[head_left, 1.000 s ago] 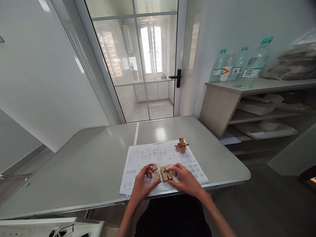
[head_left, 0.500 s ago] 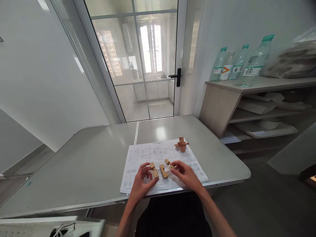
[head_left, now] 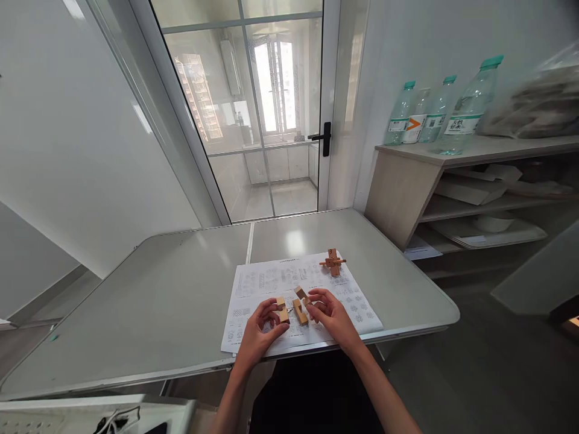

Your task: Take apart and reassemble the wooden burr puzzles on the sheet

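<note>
Being gripped above the near half of the printed sheet (head_left: 253,283), the left-held block (head_left: 283,311) is clamped between the thumb and fingers of the left hand (head_left: 259,334), much as it was a second ago. On the same near half of the sheet, just beside that block, the middle block (head_left: 299,312) is left lying between the hands, touched by neither, its notch faced toward the sheet's right side. By the right hand (head_left: 335,316), the right-held block (head_left: 301,293) is pinched between thumb and fingertips, with one end pointed toward the sheet's far edge. A second ago it was set close against the middle block; since then it has been drawn away, turned and tilted, and a darker face is now shown. Whether it is held wholly clear of the sheet cannot be told. Near the sheet's far right corner, the reddish-brown wooden cross (head_left: 333,263) has been left in its place. The sheet itself is supported by the grey table (head_left: 158,301), along whose near edge it is laid.
</note>
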`<state>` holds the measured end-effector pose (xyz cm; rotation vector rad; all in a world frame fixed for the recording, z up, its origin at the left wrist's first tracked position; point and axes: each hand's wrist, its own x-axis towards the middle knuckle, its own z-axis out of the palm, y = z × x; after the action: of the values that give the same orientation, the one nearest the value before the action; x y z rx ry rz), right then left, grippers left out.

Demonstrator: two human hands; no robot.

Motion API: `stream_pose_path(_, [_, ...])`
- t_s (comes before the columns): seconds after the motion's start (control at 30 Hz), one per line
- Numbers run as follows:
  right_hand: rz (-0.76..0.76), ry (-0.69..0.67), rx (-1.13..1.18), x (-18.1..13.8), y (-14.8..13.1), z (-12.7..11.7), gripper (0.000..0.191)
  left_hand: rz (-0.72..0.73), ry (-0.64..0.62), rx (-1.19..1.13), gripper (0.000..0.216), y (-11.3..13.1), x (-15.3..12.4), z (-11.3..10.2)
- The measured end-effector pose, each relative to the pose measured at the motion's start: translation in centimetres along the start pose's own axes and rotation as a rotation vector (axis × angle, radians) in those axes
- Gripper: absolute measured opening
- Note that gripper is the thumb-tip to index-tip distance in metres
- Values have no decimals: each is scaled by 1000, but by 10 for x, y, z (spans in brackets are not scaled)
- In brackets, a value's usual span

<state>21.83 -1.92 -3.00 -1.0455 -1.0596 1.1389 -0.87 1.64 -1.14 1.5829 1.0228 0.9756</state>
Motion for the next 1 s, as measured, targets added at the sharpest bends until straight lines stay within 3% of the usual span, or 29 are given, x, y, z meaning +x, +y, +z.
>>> stream_pose_path(0.3, [-2, -94, -117, -5, -8, 3, 40, 33, -95, 19, 67, 3, 0, 1])
stream_pose_path(0.53, [-10, -89, -106, -4, -4, 0, 46, 25, -100, 80, 68, 9, -1, 3])
stream_pose_path(0.77, [-92, -158, -154, -6, -6, 0, 29, 43, -122, 115, 67, 8, -1, 6])
stream_pose_path(1.0, [-148, -174, -221, -7, -7, 2, 27, 48, -120, 151, 64, 11, -1, 8])
